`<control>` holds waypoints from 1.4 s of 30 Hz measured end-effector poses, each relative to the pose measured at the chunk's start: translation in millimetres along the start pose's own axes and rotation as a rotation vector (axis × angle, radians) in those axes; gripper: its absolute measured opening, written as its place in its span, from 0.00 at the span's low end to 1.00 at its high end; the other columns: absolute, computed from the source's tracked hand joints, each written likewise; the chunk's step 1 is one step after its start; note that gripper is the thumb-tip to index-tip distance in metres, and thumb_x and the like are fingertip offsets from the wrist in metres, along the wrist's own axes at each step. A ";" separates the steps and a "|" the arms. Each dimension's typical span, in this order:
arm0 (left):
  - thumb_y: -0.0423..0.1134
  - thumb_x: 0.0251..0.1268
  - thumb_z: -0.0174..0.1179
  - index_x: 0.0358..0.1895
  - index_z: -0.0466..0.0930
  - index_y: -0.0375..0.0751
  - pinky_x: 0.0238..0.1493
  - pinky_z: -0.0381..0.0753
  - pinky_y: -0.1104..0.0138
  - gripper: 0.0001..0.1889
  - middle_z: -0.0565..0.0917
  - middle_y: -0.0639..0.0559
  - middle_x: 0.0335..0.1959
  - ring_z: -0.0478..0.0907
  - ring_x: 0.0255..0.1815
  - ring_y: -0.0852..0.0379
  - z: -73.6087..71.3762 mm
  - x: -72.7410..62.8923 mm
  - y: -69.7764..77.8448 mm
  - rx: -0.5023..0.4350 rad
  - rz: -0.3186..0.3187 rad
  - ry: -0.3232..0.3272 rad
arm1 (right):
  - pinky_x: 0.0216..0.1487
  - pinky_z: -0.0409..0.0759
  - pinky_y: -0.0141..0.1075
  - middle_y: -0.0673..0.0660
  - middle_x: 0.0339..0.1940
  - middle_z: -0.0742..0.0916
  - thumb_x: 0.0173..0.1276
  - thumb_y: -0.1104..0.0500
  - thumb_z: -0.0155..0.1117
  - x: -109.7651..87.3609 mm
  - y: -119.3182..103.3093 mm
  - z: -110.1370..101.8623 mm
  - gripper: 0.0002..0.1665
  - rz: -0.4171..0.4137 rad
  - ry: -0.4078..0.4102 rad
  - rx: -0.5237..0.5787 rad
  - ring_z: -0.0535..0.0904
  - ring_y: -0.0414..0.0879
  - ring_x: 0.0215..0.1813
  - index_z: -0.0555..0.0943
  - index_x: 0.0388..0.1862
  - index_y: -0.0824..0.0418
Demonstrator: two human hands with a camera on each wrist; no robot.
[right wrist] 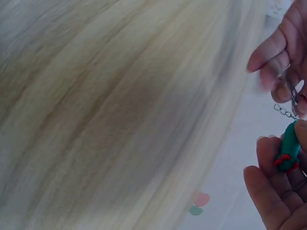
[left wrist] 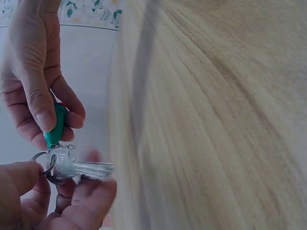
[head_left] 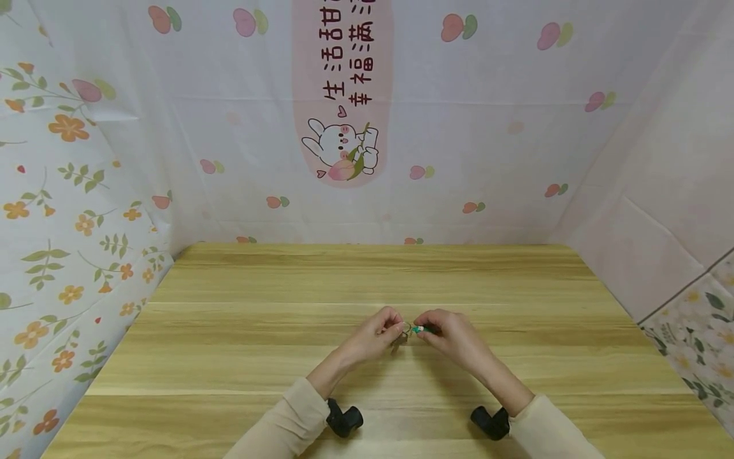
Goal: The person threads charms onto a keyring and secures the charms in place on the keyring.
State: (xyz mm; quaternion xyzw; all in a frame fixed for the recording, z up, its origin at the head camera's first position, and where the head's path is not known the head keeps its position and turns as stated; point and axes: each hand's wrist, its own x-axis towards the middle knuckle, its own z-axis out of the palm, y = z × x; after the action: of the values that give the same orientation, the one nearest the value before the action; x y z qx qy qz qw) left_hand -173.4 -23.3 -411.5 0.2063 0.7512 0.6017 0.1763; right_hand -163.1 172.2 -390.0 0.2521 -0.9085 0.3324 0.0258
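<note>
Between thumb and fingers my left hand (head_left: 378, 333) pinches a metal key ring (left wrist: 36, 157). Keys (left wrist: 93, 168) hang from that ring and look blurred in the left wrist view, with the fingers close beneath them. My right hand (head_left: 453, 335) grips a small green charm (left wrist: 57, 125) with red at one end. A short silver chain (right wrist: 284, 111) runs from the charm towards the ring. Both hands meet above the wooden table, fingertips near each other, and the fingers partly cover the ring and the charm.
The wood-grain table (head_left: 229, 357) spreads out under both forearms. A black wrist-worn device (head_left: 346, 419) sits at the left cuff, another black device (head_left: 490, 422) at the right. Printed cloth (head_left: 459, 127) hangs behind the table and along its sides.
</note>
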 end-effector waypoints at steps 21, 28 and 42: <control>0.32 0.53 0.68 0.28 0.81 0.40 0.22 0.66 0.77 0.04 0.78 0.58 0.19 0.68 0.20 0.68 3.6 4.5 -23.4 0.384 -0.030 0.147 | 0.33 0.77 0.31 0.49 0.28 0.83 0.48 0.66 0.74 -2.4 14.0 31.5 0.12 -0.208 -0.103 -0.395 0.78 0.43 0.33 0.78 0.26 0.57; 0.33 0.53 0.68 0.28 0.83 0.42 0.26 0.68 0.75 0.03 0.80 0.58 0.21 0.69 0.22 0.68 1.9 4.5 -22.4 0.435 -0.072 0.144 | 0.32 0.75 0.30 0.49 0.28 0.81 0.49 0.65 0.74 -2.8 13.9 32.9 0.12 -0.188 -0.113 -0.397 0.75 0.43 0.32 0.78 0.26 0.56; 0.32 0.48 0.69 0.27 0.83 0.43 0.33 0.68 0.73 0.04 0.80 0.60 0.21 0.69 0.25 0.69 -1.7 -2.4 -22.8 0.532 -0.008 0.114 | 0.31 0.74 0.30 0.49 0.27 0.80 0.48 0.65 0.75 -7.9 13.5 28.0 0.11 -0.177 -0.096 -0.383 0.74 0.42 0.32 0.79 0.26 0.57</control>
State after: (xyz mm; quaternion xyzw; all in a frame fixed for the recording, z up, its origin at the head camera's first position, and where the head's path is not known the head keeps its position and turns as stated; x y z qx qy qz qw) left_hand -174.4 -30.4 -433.4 0.2083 0.8924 0.3930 0.0758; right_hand -159.3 167.1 -421.4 0.3370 -0.9295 0.1379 0.0593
